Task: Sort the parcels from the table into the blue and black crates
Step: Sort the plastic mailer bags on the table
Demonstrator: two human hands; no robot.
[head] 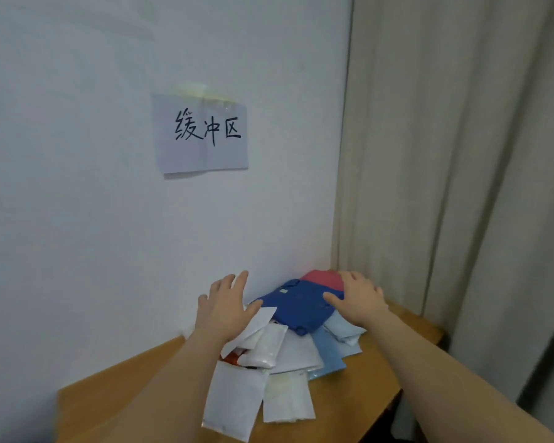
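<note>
Both hands reach over a heap of parcels (285,353) on the table (359,407), which sits in the corner under a paper sign (202,132).

The left hand (224,308) hovers at about 10 o'clock of the heap. Its fingers are straight and spread wide, and it holds nothing. A white envelope (256,327) lies just under its palm; whether they touch I cannot tell.

The right hand (357,298) lies at about 2 o'clock. Its fingers are relaxed and slightly bent, and it seems to rest where the pink parcel (322,279) meets the blue parcel (296,306). It grips nothing that I can see.

The step in hand looks like choosing and lifting a parcel off the top. The blue one lies uppermost and tilted, so I would take it first. Pinching it at two opposite edges should help, since a soft bag is likely to sag from one corner. The light-blue mailer (328,358) and the white mailers (234,398) at 6 o'clock lie overlapped and loose. A sideways drag may well pull them toward the table edge, so a straight lift is safer.

Neither the blue nor the black crate is in view, so their contents cannot be told. All visible parcels are on the table.
</note>
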